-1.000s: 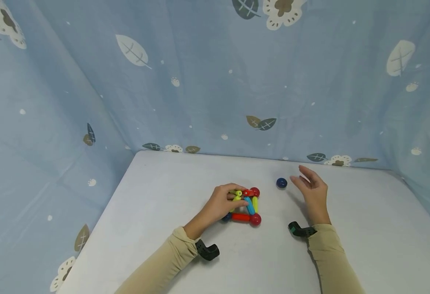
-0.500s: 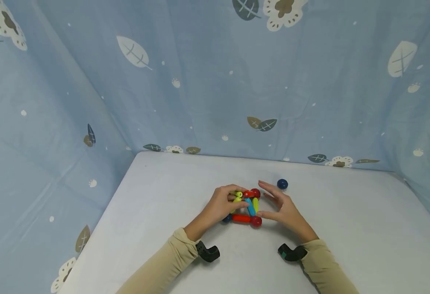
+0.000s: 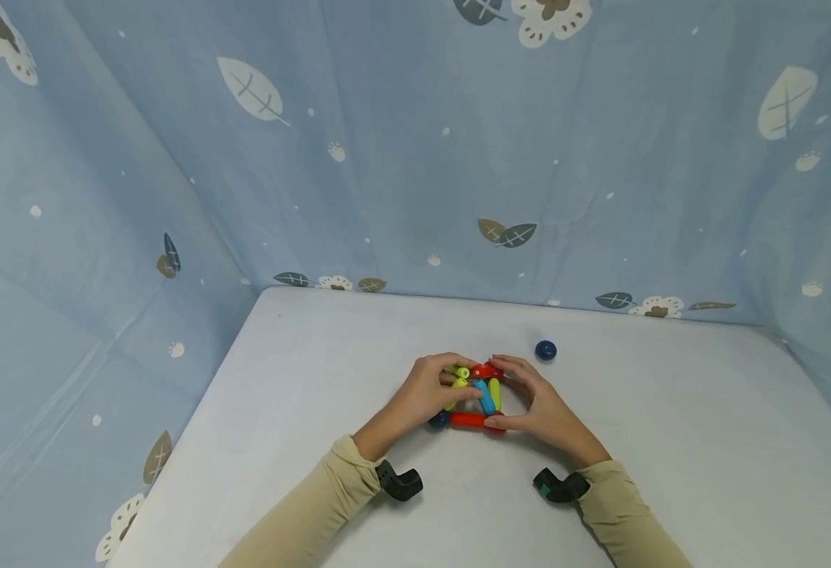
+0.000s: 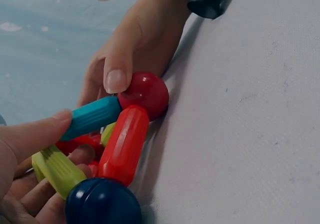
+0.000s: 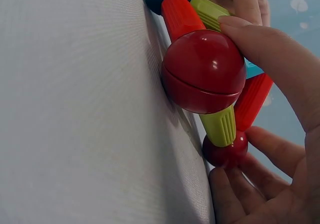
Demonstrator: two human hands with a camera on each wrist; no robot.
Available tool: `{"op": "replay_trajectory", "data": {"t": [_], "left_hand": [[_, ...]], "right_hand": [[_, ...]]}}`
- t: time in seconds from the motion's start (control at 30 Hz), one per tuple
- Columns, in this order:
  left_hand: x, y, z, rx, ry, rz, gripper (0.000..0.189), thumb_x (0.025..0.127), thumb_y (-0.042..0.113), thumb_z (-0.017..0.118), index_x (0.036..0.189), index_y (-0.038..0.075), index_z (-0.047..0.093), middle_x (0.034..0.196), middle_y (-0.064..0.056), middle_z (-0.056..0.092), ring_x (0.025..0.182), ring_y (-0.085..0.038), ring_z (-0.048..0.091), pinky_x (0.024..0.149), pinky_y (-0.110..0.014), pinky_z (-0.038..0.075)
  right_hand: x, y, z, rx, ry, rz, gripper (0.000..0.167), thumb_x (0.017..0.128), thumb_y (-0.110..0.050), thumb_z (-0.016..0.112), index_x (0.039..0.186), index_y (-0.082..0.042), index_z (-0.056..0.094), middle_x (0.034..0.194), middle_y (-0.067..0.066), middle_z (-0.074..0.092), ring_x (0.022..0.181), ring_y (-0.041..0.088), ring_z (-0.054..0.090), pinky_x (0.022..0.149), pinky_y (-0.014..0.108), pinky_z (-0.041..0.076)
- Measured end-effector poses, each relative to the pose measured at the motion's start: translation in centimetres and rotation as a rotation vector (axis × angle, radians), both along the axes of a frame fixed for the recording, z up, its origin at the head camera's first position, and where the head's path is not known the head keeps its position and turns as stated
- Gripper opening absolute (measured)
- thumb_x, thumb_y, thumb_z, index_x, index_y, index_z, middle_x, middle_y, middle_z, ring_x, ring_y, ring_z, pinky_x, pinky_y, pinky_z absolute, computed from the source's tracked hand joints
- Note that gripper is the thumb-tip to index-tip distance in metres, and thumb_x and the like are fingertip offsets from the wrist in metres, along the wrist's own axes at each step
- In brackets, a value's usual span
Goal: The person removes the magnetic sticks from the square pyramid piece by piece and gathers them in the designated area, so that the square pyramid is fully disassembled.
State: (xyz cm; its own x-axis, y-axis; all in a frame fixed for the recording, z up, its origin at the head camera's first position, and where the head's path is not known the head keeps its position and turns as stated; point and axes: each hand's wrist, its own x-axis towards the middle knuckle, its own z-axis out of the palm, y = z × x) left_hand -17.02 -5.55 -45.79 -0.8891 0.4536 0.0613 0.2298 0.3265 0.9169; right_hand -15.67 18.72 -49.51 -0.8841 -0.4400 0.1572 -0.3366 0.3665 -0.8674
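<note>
A frame of magnetic building sticks and balls stands on the table between the hands. My left hand [image 3: 419, 398] grips its upper sticks, with the thumb on a light-blue stick [image 4: 92, 118] and the fingers around the yellow-green stick [image 4: 60, 170]. My right hand [image 3: 552, 414] spans the frame's right side. Its thumb presses the near red ball [image 5: 204, 71] and its fingers reach the far red ball [image 5: 226, 150]. A red stick [image 4: 125, 145] joins the near red ball to a dark blue ball [image 4: 103, 204] at the lower left. The left hand partly hides the frame's left side.
A loose dark blue ball [image 3: 545, 350] lies on the white table [image 3: 657, 426] behind the right hand. Blue patterned cloth [image 3: 387, 173] hangs along the back and sides. Each wrist wears a black camera mount, including the right mount [image 3: 560, 486].
My right hand has moved left and nearer from beside the loose dark blue ball, then closed its thumb and fingers onto the frame's red balls. The left hand keeps its hold.
</note>
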Motion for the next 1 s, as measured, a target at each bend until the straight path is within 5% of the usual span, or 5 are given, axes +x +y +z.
{"op": "replay_trajectory", "data": {"t": [0.2,0.37,0.5,0.7,1.0], "left_hand": [[-0.1,-0.3,0.9,-0.101,0.059,-0.02,0.057,0.088,0.03,0.083,0.139,0.014,0.064,0.134,-0.007,0.068,0.105,-0.024,0.075,0.083,-0.029,0.061],[0.6,-1.2,2.2,-0.208,0.14,0.048,0.073,0.086,0.033,0.086,0.15,0.019,0.053,0.139,-0.007,0.066,0.1,-0.02,0.074,0.094,-0.043,0.056],[1.4,-1.7,2.7,-0.272,0.204,0.098,0.067,0.084,0.033,0.088,0.138,0.014,0.054,0.122,-0.006,0.068,0.088,-0.016,0.069,0.084,-0.038,0.054],[2.6,-2.2,1.1,-0.318,0.207,0.087,0.049,0.085,0.034,0.087,0.113,0.013,0.053,0.097,-0.002,0.064,0.066,-0.007,0.053,0.059,-0.022,0.044],[2.4,-2.4,0.2,-0.358,0.245,0.069,0.037,0.086,0.025,0.086,0.11,0.016,0.06,0.089,0.01,0.064,0.07,-0.005,0.055,0.064,-0.02,0.046]], "right_hand": [[0.0,0.3,0.0,0.018,0.026,-0.024,0.087,0.08,-0.023,0.091,0.154,-0.011,0.047,0.16,0.009,0.042,0.146,0.035,0.045,0.117,0.03,0.042],[-0.1,0.2,-0.3,0.044,0.018,-0.025,0.086,0.08,-0.028,0.091,0.153,-0.014,0.048,0.159,0.007,0.044,0.146,0.034,0.047,0.116,0.048,0.04],[-0.1,0.3,-0.2,0.051,0.003,-0.029,0.087,0.079,-0.031,0.091,0.153,-0.016,0.049,0.16,0.004,0.043,0.147,0.031,0.046,0.116,0.048,0.04],[-0.1,0.3,-0.4,0.057,0.008,-0.03,0.087,0.079,-0.031,0.091,0.153,-0.016,0.049,0.16,0.004,0.043,0.147,0.031,0.046,0.116,0.047,0.04],[-0.1,0.1,-0.1,0.053,0.003,-0.022,0.087,0.08,-0.028,0.091,0.154,-0.013,0.048,0.16,0.005,0.042,0.147,0.031,0.045,0.116,0.028,0.042]]}}
